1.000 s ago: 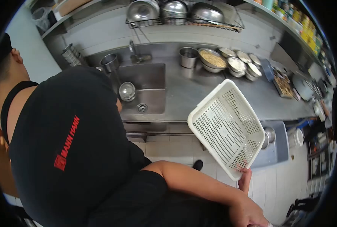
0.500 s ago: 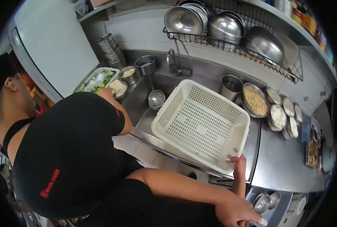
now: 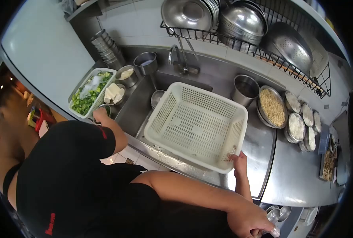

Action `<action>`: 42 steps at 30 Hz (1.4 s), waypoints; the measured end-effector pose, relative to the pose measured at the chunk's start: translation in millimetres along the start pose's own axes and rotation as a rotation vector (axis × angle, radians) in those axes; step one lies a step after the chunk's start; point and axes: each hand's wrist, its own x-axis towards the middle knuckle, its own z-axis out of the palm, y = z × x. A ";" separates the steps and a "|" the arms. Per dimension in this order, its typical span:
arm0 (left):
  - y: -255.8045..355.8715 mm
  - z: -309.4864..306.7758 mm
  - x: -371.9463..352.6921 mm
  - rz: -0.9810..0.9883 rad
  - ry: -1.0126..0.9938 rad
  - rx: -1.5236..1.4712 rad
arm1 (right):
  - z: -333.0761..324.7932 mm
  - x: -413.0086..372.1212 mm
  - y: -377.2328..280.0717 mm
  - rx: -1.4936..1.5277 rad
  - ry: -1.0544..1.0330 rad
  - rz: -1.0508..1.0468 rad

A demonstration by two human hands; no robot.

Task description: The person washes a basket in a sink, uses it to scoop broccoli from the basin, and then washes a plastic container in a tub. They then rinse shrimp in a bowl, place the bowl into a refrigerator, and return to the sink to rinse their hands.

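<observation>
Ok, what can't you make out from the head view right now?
Head view only:
Left hand: cut off by the bottom edge; something shiny at its fingers, grip unclear.
Sink: floor mostly hidden under the white basket that the right hand grips at a corner; resting or held up, cannot tell.
Small bowl: contents covered by the co-worker's hand.
Tray at far right: squeezed by the lens edge, contents unclear.

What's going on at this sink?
The right hand grips the near corner of a white perforated basket, holding it over the steel sink. Alongside, a person in a black shirt has a hand at the near end of a tray of chopped greens.
</observation>
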 end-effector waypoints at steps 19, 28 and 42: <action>-6.5 -38.6 -5.2 0.045 0.006 -0.130 | 12.6 29.0 12.6 0.017 -0.070 0.093; 6.3 -41.9 -30.7 0.041 -0.055 -0.081 | 17.0 23.5 9.4 0.023 -0.008 0.065; 155.6 -83.6 -301.8 -0.003 0.315 0.301 | 39.7 12.6 0.4 0.051 0.014 0.111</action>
